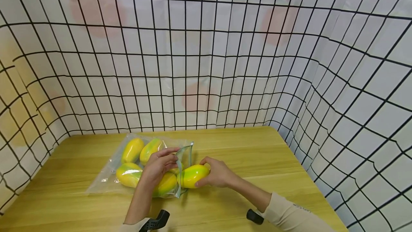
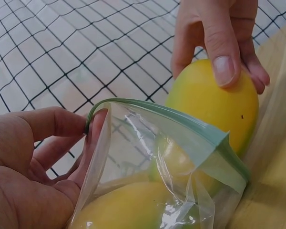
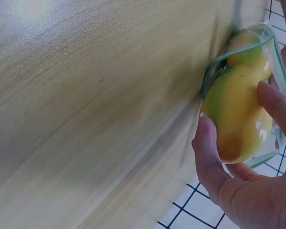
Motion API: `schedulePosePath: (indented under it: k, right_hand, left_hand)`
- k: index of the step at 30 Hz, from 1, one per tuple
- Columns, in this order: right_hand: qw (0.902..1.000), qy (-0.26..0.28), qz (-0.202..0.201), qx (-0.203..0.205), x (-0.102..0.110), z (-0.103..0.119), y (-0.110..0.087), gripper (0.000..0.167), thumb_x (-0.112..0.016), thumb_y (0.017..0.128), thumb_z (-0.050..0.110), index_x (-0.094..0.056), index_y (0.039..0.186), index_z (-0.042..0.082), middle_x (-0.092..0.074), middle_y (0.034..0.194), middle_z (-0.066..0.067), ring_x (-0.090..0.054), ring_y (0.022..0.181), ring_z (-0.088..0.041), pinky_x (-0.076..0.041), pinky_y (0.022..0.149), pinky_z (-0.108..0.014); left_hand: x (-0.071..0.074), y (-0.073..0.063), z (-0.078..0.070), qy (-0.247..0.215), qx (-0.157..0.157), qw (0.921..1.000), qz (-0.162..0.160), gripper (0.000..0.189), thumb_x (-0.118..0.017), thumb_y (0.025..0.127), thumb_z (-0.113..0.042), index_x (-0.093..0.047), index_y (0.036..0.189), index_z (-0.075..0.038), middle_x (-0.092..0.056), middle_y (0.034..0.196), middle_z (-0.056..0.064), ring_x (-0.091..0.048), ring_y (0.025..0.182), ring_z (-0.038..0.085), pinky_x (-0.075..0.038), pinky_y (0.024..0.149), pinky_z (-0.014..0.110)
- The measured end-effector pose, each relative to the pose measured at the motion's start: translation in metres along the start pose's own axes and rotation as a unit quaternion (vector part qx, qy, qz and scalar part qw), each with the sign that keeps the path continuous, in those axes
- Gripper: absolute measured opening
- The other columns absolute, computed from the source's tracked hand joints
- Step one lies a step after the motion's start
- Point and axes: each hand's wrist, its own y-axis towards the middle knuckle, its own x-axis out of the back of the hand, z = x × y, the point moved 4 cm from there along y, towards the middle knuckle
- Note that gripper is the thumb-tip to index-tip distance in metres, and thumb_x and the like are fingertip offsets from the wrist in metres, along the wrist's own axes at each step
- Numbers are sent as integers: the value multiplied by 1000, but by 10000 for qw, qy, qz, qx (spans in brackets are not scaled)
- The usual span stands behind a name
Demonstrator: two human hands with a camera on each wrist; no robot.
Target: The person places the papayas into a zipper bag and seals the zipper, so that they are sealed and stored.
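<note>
A clear zip bag (image 1: 111, 182) with a green-edged mouth lies on the table, several yellow-green mangoes (image 1: 132, 150) inside it. My left hand (image 1: 159, 165) pinches the bag's rim between thumb and fingers, and the left wrist view shows the green strip (image 2: 181, 117) bowed away from the other side. At the mouth, my right hand (image 1: 217, 173) grips one more mango (image 1: 194, 175) by its near end, thumb on one side and fingers on the other. In the right wrist view this mango's far end is within the bag's opening, against another mango (image 3: 250, 52).
The wooden table (image 1: 257, 153) is bounded by a black wire grid (image 1: 199, 63) at the back and sides. White sheeting with faded red patches hangs behind the grid. Black wrist mounts (image 1: 254, 217) sit near both forearms.
</note>
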Motion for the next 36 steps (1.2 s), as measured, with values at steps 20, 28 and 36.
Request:
schedulePosePath:
  k: [20,28,36]
  right_hand:
    - [9988,338,350,-105,-11,2,-5,59,-90,76,27,-57,120,5,-67,98,-13,-69,61,-28,-57,57,-36]
    - [9912,780,1027,-296,-11,4,-5,61,-84,83,21,-54,131,-3,-70,92,-10,-73,70,-31,-64,68,-43]
    - [9853,1210,1122,-446,-15,2,-3,59,-81,85,15,-54,132,-6,-71,93,-12,-74,76,-33,-64,72,-43]
  left_hand:
    - [0,2,0,74,-108,9998,-131,35,-62,95,0,-63,129,10,-66,90,5,-66,74,16,-62,74,26]
    - [2,3,1,34,-81,9998,-184,34,-62,95,-1,-65,128,8,-67,91,6,-67,74,17,-63,74,28]
    - [2,3,0,47,-74,9998,-174,35,-63,95,0,-64,128,9,-67,93,6,-66,75,15,-62,74,27]
